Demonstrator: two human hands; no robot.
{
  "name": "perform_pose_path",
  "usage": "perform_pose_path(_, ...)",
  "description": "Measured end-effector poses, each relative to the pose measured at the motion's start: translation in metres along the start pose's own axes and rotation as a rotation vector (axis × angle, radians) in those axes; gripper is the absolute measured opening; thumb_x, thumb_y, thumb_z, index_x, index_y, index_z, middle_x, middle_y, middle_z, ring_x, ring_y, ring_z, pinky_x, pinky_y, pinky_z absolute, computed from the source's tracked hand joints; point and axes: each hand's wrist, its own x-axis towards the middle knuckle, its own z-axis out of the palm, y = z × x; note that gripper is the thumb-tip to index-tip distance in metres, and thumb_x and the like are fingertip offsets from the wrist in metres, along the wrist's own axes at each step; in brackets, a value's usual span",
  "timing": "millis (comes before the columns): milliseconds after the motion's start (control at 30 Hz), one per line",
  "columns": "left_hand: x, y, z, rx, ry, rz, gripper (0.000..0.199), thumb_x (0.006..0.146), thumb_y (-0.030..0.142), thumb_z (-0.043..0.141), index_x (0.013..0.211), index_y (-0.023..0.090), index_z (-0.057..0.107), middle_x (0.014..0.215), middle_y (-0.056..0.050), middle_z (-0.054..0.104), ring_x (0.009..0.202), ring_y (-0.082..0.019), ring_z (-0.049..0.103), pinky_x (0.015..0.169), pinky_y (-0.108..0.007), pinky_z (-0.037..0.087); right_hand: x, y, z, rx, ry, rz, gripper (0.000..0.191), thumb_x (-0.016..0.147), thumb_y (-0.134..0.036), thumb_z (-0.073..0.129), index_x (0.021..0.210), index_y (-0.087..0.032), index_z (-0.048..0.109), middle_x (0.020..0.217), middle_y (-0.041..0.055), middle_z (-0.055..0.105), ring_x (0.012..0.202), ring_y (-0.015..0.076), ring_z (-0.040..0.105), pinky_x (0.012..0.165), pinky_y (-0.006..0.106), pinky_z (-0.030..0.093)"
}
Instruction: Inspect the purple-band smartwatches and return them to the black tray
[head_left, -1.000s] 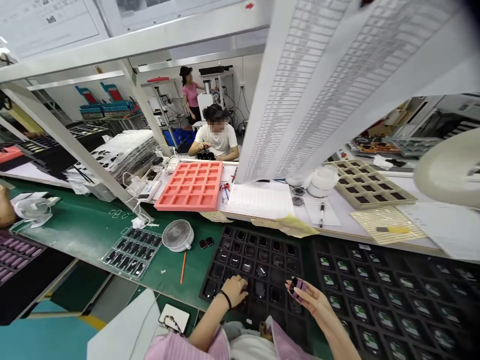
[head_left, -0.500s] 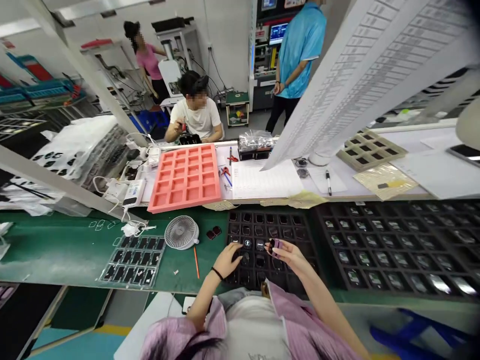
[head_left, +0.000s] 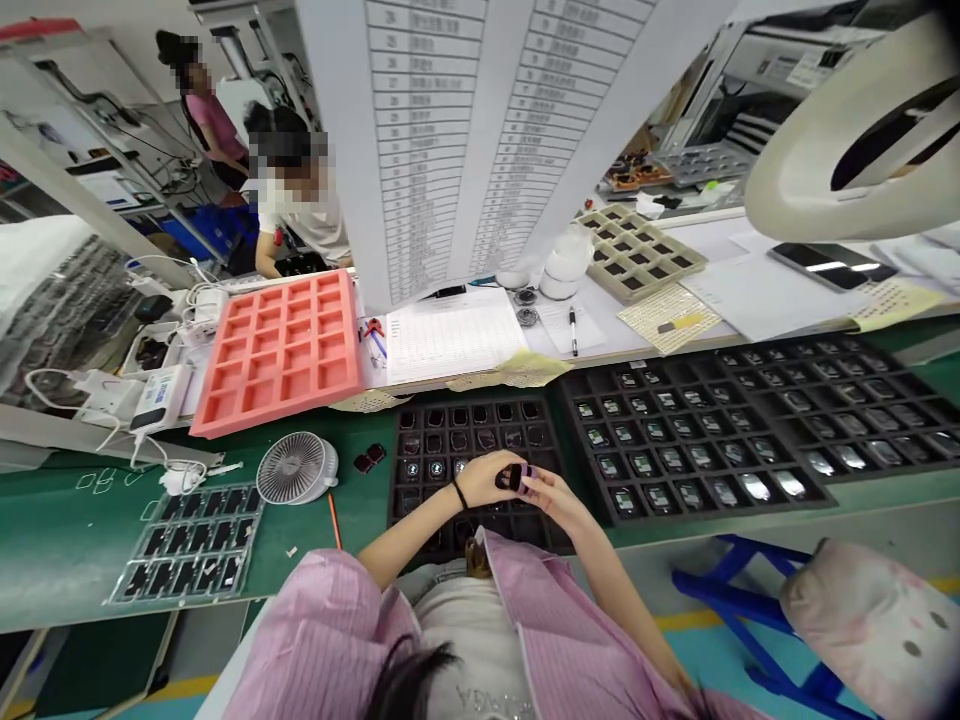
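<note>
Green anti-static matting (head_left: 60, 530) on the far left, and here's a clear tray (head_left: 191, 545) loaded with rows of small black pieces! Just above it sits a big salmon-pink foam tray (head_left: 277, 412), divided into square compartments, with a co-worker in a white T-shirt (head_left: 307, 215) working beyond it and a person in a pink top (head_left: 214, 125) further back. Moving across, a small white desk fan (head_left: 296, 468) stands on the mat beside two small dark pieces (head_left: 369, 458), with an orange pencil (head_left: 334, 520) lying just below them.

Now the action, right over the black compartment tray (head_left: 471, 402)! The left hand (head_left: 484, 478), black band at the wrist, is closed around a small black-and-purple part (head_left: 514, 478), and the right hand (head_left: 547, 490) comes in to pinch it from the other side, the two hands touching. They're gripping it firmly, up above the tray's compartments and not resting on them. Pink striped sleeves (head_left: 322, 640) run back toward the body.

Further right, a wide black tray (head_left: 690, 440) holds rows of devices with green labels and shiny faces. On the bench behind, a printed form (head_left: 450, 340) lies under a hanging paper table (head_left: 442, 130), then a white jar (head_left: 566, 265), a beige compartment tray (head_left: 641, 255), and a phone (head_left: 832, 265) at the end!
</note>
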Motion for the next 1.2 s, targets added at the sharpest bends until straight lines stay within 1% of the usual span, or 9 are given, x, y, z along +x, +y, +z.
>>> perform_pose_path(167,0.038,-0.026,0.033,0.285,-0.050,-0.331,0.044,0.077,0.037,0.070,0.113,0.015,0.056,0.114,-0.011,0.062,0.107,-0.024,0.059,0.094,-0.036,0.047,0.028,0.011,-0.047,-0.079,0.220,-0.068,0.046,0.067,-0.053,0.075,0.091,-0.014,0.069,0.091,0.0133,0.074,0.092,0.0293,0.072,0.093,0.048,0.053)
perform_pose_path(300,0.062,-0.050,0.064,0.328,-0.100,-0.396,0.046,0.070,0.030,0.078,0.108,0.011,0.058,0.116,-0.016,0.059,0.112,-0.033,0.054,0.096,-0.048,0.043,0.060,0.023,-0.066,-0.296,0.410,-0.119,0.037,0.068,-0.051,0.071,0.080,-0.017,0.067,0.080,0.0085,0.072,0.092,0.0295,0.069,0.089,0.050,0.053)
perform_pose_path(467,0.052,-0.060,0.078,0.324,-0.058,-0.455,0.049,0.078,0.034,0.072,0.119,0.015,0.054,0.126,-0.013,0.054,0.118,-0.030,0.050,0.098,-0.046,0.041,0.080,0.033,-0.076,-0.659,0.528,-0.181,0.028,0.074,-0.033,0.060,0.094,-0.016,0.070,0.098,0.0117,0.071,0.105,0.0307,0.062,0.098,0.047,0.044)
perform_pose_path(633,-0.016,-0.077,0.038,0.344,0.154,-0.639,0.029,0.091,0.028,0.052,0.119,0.020,0.055,0.124,-0.008,0.055,0.117,-0.022,0.052,0.098,-0.037,0.044,0.075,0.041,-0.081,-0.968,0.539,-0.194,0.042,0.076,-0.019,0.051,0.115,-0.013,0.065,0.110,0.0163,0.066,0.106,0.0314,0.061,0.098,0.046,0.043)
perform_pose_path(733,-0.087,-0.090,0.006,0.383,0.345,-0.849,0.025,0.092,0.020,0.045,0.114,0.019,0.057,0.122,-0.010,0.055,0.115,-0.021,0.053,0.100,-0.035,0.044,0.072,0.043,-0.079,-1.143,0.533,-0.186,0.044,0.077,-0.017,0.051,0.118,-0.009,0.066,0.116,0.0211,0.060,0.111,0.0345,0.057,0.100,0.045,0.040)
perform_pose_path(833,-0.162,-0.097,-0.012,0.425,0.526,-1.103,0.027,0.090,0.016,0.042,0.113,0.016,0.056,0.120,-0.014,0.053,0.117,-0.026,0.052,0.099,-0.039,0.045,0.074,0.042,-0.073,-1.296,0.509,-0.167,0.040,0.079,-0.018,0.051,0.114,-0.009,0.069,0.117,0.0233,0.058,0.117,0.0374,0.053,0.099,0.046,0.040)
perform_pose_path(1000,-0.242,-0.098,-0.005,0.428,0.708,-1.435,0.033,0.087,0.021,0.049,0.119,0.013,0.051,0.119,-0.017,0.051,0.112,-0.031,0.054,0.088,-0.043,0.049,0.085,0.028,-0.067,-1.484,0.416,-0.123,0.032,0.081,-0.015,0.048,0.099,-0.010,0.074,0.108,0.0226,0.065,0.109,0.0360,0.061,0.090,0.044,0.046)
perform_pose_path(1100,-0.260,-0.105,0.005,0.402,0.750,-1.537,0.038,0.088,0.025,0.050,0.123,0.011,0.048,0.120,-0.018,0.052,0.111,-0.031,0.055,0.085,-0.042,0.050,0.089,0.019,-0.068,-1.570,0.364,-0.081,0.021,0.085,-0.017,0.054,0.085,-0.014,0.074,0.096,0.0179,0.069,0.096,0.0308,0.066,0.084,0.041,0.050)
perform_pose_path(1200,-0.269,-0.113,0.012,0.379,0.756,-1.596,0.035,0.090,0.022,0.047,0.123,0.010,0.048,0.121,-0.018,0.053,0.112,-0.029,0.055,0.087,-0.039,0.049,0.092,0.014,-0.061,-1.618,0.327,-0.104,0.019,0.092,-0.028,0.057,0.104,-0.017,0.067,0.110,0.0106,0.066,0.096,0.0214,0.064,0.084,0.039,0.053)
